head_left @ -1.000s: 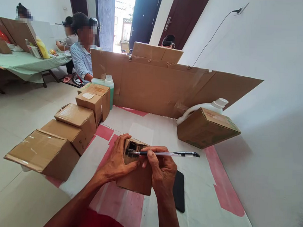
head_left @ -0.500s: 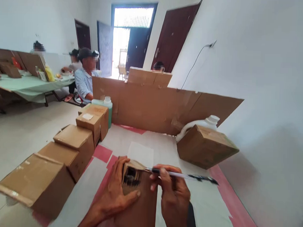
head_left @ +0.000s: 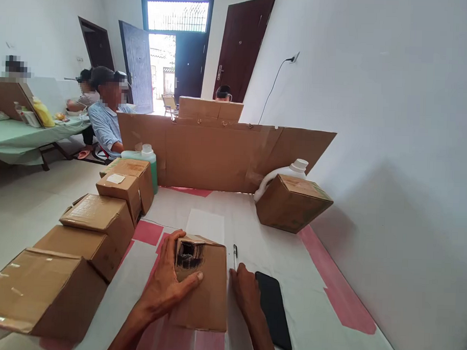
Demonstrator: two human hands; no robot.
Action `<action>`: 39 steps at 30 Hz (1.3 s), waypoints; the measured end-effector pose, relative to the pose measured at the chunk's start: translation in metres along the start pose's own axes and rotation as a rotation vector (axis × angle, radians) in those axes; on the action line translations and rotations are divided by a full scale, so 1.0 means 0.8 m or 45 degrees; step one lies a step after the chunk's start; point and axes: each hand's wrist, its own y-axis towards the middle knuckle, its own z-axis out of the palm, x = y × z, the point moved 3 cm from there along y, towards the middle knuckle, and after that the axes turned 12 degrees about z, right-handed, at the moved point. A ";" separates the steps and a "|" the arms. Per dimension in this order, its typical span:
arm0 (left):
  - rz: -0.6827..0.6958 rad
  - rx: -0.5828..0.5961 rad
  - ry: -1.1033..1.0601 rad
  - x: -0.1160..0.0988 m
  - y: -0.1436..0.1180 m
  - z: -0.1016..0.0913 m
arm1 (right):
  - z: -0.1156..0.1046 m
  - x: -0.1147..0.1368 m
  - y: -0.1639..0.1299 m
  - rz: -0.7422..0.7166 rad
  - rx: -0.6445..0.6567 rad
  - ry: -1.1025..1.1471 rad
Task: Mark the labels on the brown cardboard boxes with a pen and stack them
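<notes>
A small cardboard box (head_left: pixel 210 291) stands in front of me, with a dark hole ringed by black scribbled marks near its upper left corner. My left hand (head_left: pixel 172 280) grips the box's left side, fingers over the top edge and thumb on the marked face. Just right of the box, my right hand (head_left: pixel 247 290) is low over the table with its fingers closed on a pen (head_left: pixel 235 252), whose clip end points away from me. Beside that hand lies a flat black phone-like slab (head_left: pixel 274 309). A white paper sheet (head_left: pixel 205 224) lies behind the box.
Several cardboard boxes (head_left: pixel 98 211) line the left edge, with a green jug (head_left: pixel 153 167) behind them. At the back right, a tilted carton (head_left: pixel 294 202) leans by a white jug (head_left: pixel 298 168). A cardboard screen (head_left: pixel 215 154) spans the back. A co-worker (head_left: pixel 103 119) sits beyond it.
My right hand has taken the pen away from the marked hole and down to the table right of the box. The slab beside it is now in plain view.
</notes>
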 end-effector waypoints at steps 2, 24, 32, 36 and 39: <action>-0.003 -0.001 -0.004 0.002 0.002 0.002 | -0.010 -0.004 -0.007 -0.013 0.007 -0.049; 0.090 0.003 0.065 -0.002 0.002 0.002 | -0.039 -0.118 -0.039 0.412 -0.152 0.062; 0.089 -0.041 -0.020 0.003 -0.004 0.003 | -0.020 -0.112 -0.043 0.244 -0.134 0.313; 0.105 -0.063 -0.069 0.002 -0.006 0.001 | -0.008 -0.116 -0.071 0.310 -0.076 0.683; 0.118 -0.060 -0.077 0.000 -0.010 0.002 | -0.019 -0.114 -0.106 0.484 0.256 1.421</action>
